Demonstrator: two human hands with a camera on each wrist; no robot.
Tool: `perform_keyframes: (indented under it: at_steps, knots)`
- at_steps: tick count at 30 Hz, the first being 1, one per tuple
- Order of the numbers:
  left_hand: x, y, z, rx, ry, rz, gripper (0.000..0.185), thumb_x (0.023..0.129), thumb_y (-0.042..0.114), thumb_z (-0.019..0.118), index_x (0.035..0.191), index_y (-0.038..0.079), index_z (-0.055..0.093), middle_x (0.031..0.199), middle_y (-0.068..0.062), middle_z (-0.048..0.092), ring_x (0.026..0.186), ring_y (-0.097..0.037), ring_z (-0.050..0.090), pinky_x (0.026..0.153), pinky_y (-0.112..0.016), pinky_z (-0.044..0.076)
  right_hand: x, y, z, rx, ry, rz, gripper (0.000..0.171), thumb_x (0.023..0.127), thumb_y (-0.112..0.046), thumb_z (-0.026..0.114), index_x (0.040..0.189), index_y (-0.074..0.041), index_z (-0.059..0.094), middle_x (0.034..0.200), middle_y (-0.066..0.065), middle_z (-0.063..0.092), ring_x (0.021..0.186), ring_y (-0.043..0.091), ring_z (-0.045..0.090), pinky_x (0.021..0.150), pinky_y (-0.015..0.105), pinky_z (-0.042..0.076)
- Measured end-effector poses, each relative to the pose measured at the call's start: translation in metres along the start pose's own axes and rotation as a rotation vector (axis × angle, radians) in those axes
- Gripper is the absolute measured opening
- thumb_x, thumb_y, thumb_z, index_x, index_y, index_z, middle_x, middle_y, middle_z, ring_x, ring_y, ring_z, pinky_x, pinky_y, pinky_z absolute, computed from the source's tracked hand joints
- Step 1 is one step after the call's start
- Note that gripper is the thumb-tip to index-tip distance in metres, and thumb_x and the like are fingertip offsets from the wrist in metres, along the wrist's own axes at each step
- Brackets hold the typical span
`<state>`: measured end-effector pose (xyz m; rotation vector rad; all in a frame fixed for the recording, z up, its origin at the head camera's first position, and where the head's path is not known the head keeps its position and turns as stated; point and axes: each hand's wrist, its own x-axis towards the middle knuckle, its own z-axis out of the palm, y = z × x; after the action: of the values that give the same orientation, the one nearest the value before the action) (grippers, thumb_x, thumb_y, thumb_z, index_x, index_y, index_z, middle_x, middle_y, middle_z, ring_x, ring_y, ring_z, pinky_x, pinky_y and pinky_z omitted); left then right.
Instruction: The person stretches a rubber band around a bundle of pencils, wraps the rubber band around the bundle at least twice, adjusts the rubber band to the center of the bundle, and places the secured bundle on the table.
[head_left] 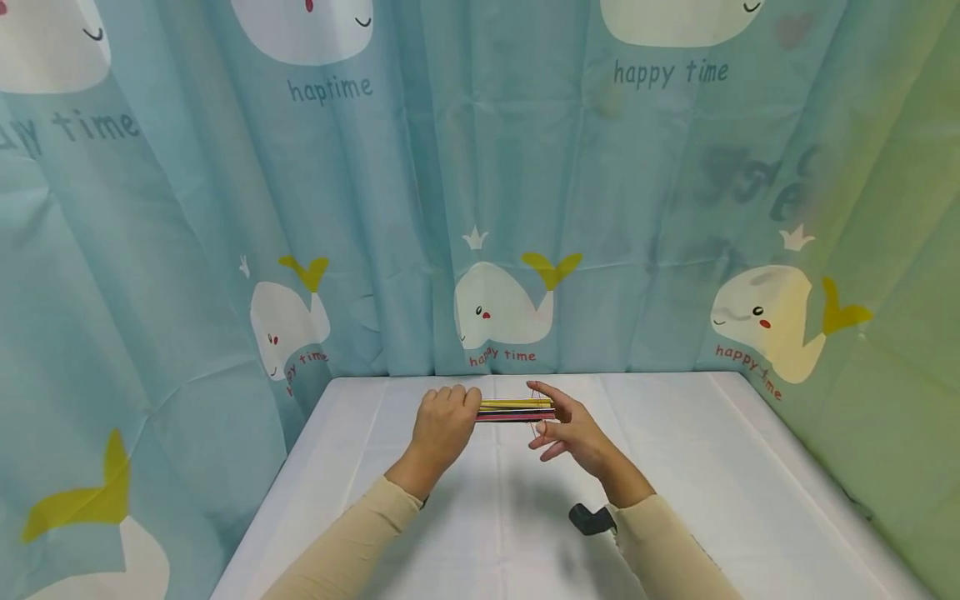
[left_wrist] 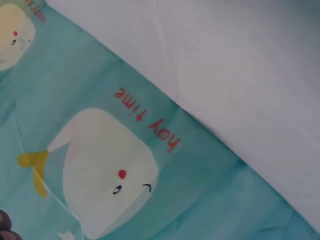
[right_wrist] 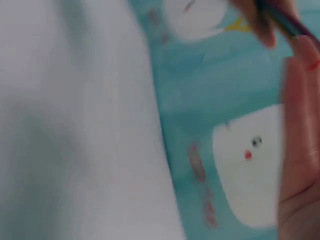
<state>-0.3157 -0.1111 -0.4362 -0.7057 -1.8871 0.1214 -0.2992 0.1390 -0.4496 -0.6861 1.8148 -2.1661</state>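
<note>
Item: bundle of sticks [head_left: 516, 409], yellow, black and pink, held level above the far part of the white table [head_left: 750, 467].
Your left hand [head_left: 442, 427]: fingers curled round the bundle's left end, which the fist hides.
Your right hand [head_left: 564, 427]: fingers spread at the right end, a thin red band [head_left: 534, 427] stretched across them and the sticks; how it loops is too fine to make out.
Right wrist view: blurred; only a palm edge [right_wrist: 300, 150] and a red thread show.
Left wrist view: hand almost out of frame; curtain [left_wrist: 100, 150] and table only.
Backdrop: whale-print curtain. A black strap [head_left: 591, 518] sits at your right sleeve.
</note>
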Motion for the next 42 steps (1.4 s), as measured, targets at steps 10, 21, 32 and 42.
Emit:
perform_keyframes:
  at_steps: [10,21,32,42]
  knots:
    - [0.015,0.01,-0.008,-0.016,-0.025,-0.006,0.018,0.084,0.018,0.07,0.079,0.009,0.055,0.061,-0.003,0.051,0.049,-0.02,0.052,0.044,-0.03,0.032,0.006,0.018,0.043,0.082,-0.051,-0.044,0.072,0.086,-0.018,0.068,0.147,-0.002,0.032,0.119,0.02,0.063,0.077,0.026,0.071,0.061,0.043,0.056]
    - [0.013,0.0,-0.009,-0.002,-0.063,-0.08,0.018,0.083,0.008,0.065,0.073,0.01,0.051,0.057,-0.004,0.046,0.046,-0.019,0.046,0.043,-0.029,0.027,-0.014,0.017,0.066,-0.499,-0.128,-0.158,0.025,0.098,-0.006,0.056,0.119,-0.002,0.067,0.097,0.007,0.071,0.058,0.015,0.066,0.046,0.029,0.051]
    - [0.014,0.011,-0.007,0.004,-0.211,-0.177,0.02,0.084,0.01,0.069,0.075,0.011,0.051,0.057,-0.004,0.051,0.046,-0.018,0.05,0.041,-0.03,0.032,-0.02,0.028,0.08,-0.743,0.295,-0.885,0.072,0.082,-0.049,0.065,0.141,-0.009,0.051,0.096,0.013,0.039,0.08,0.017,0.052,0.073,0.022,0.047]
    - [0.02,0.013,-0.008,-0.019,-0.055,-0.204,0.019,0.079,0.01,0.072,0.076,0.008,0.053,0.06,-0.006,0.053,0.048,-0.02,0.053,0.041,-0.03,0.031,-0.038,0.021,0.109,0.761,0.153,-0.308,0.059,0.103,-0.051,0.017,0.157,-0.027,0.012,0.104,0.003,0.06,0.077,0.011,0.07,0.059,0.022,0.054]
